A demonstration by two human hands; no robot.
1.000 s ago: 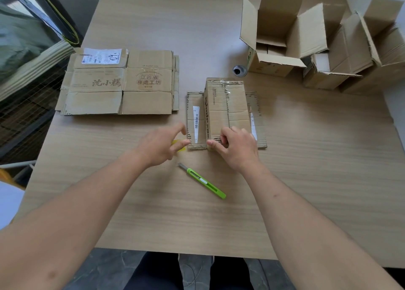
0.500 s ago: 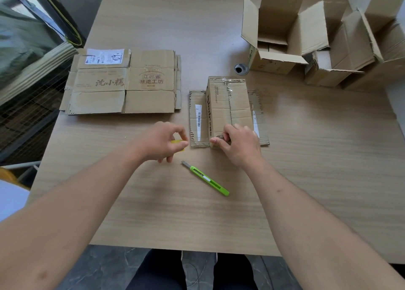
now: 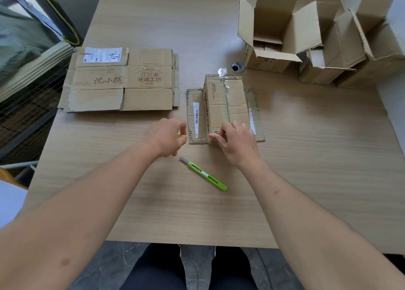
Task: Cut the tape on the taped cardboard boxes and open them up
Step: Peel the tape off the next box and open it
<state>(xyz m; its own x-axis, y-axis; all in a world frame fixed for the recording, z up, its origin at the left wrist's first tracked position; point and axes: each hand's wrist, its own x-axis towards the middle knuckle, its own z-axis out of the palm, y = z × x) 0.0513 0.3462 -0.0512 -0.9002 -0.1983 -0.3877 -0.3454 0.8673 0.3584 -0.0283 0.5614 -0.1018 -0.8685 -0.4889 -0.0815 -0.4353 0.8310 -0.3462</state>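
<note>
Gripping the near end of the small taped box (image 3: 225, 105), whose long axis runs near to far at mid tabletop (image 3: 306, 158), the right hand (image 3: 237, 143) pinches tape there while the left hand (image 3: 165, 137) pinches a small yellow scrap (image 3: 179, 136), the green cutter (image 3: 203, 173) lying loose nearby, blade pointing far-left.

The left hand (image 3: 165, 136) has curled its fingers: one second ago the forefinger and thumb stretched toward the small box (image 3: 225, 105), now they are bent in, with a small yellow piece (image 3: 179, 136) just showing beside them. The right hand (image 3: 237, 144) has shifted its fingers slightly on the box's near end.
</note>
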